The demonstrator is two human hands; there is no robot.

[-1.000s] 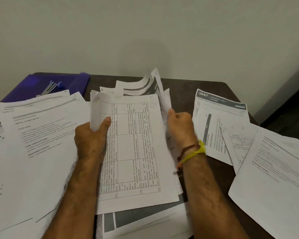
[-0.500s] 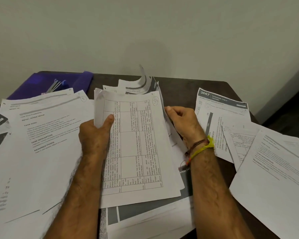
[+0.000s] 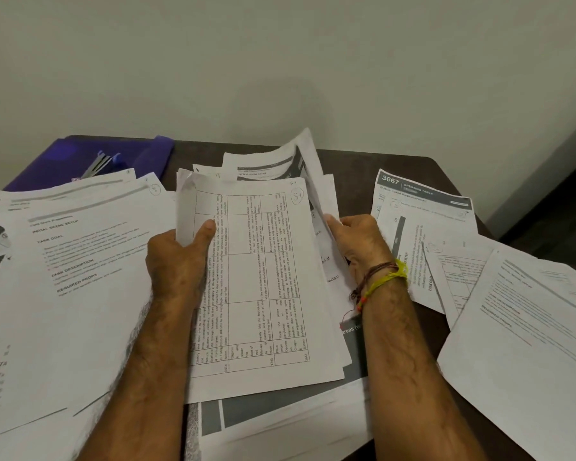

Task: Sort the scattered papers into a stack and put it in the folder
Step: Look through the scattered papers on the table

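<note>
A loose bundle of papers (image 3: 263, 281), topped by a sheet with a printed table, lies in the middle of the dark table (image 3: 379, 168). My left hand (image 3: 177, 257) grips its left edge, thumb on top. My right hand (image 3: 359, 241) grips the right edge, fingers curled round several sheets; a yellow thread band is on that wrist. More sheets curl up behind the bundle (image 3: 290, 161). A purple folder (image 3: 80, 158) lies open at the back left, with a metal clip (image 3: 98, 163) inside.
Scattered sheets (image 3: 64, 277) cover the table's left side and overlap the folder's near edge. On the right lie a "3667" sheet (image 3: 423, 207) and further pages (image 3: 529, 344) overhanging the table edge. A plain wall stands behind.
My right hand has slid from upright against the bundle's right side to gripping that edge with curled fingers. The sheets behind have shifted. My left hand keeps its grip.
</note>
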